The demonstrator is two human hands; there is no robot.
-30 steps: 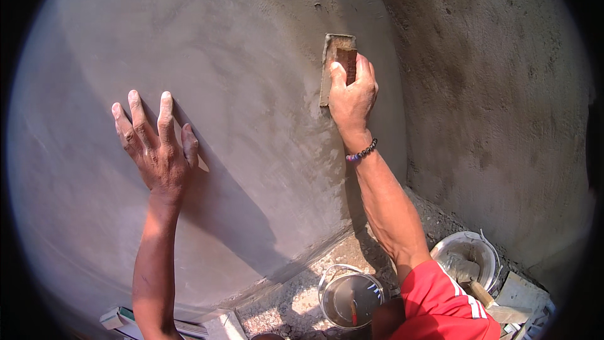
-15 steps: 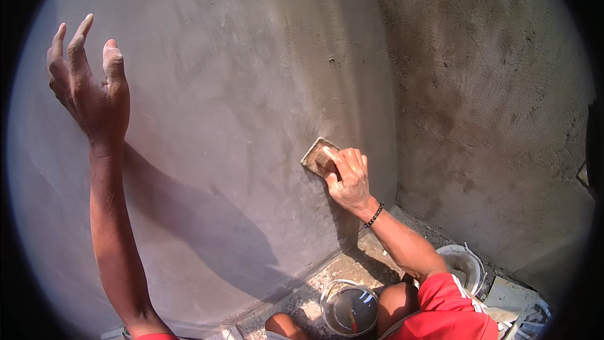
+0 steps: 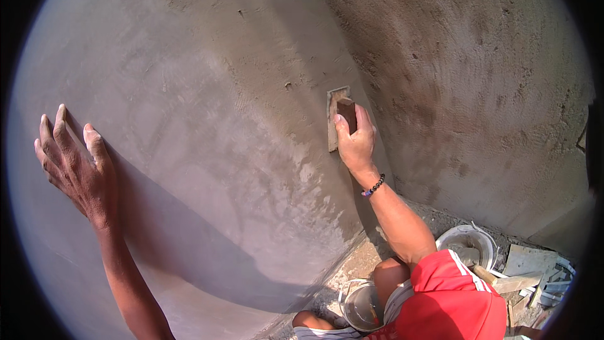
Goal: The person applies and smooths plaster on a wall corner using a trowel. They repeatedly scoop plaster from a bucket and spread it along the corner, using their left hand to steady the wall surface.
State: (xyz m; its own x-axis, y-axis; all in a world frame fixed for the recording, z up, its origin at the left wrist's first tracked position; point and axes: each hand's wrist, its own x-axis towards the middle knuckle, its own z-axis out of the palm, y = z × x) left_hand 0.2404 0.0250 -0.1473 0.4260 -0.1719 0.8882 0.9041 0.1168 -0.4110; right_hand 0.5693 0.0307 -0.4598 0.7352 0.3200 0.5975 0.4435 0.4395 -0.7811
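Observation:
My right hand [image 3: 357, 145] grips the wooden handle of a plastering float [image 3: 333, 127], thumb and fingers wrapped round it. The float's flat plate lies against the grey plastered wall [image 3: 189, 145], close to the corner and turned nearly upright. Off to the left, my left hand [image 3: 82, 170] is empty with its fingers apart. It appears to rest on the same wall or just off it; I cannot tell if the palm touches. Wet, shiny patches show on the plaster below and left of the float.
A rougher brown-grey wall [image 3: 472, 107] meets the plastered one at the right. By my knees stands a small bucket [image 3: 345, 305] of dark liquid. Farther right are a white bucket [image 3: 486, 242] and a heap of wood offcuts and scraps [image 3: 528, 264].
The float has moved up the wall toward the corner and turned from slanted to nearly upright. My left hand has come lower. The view has shifted and tilted to the right.

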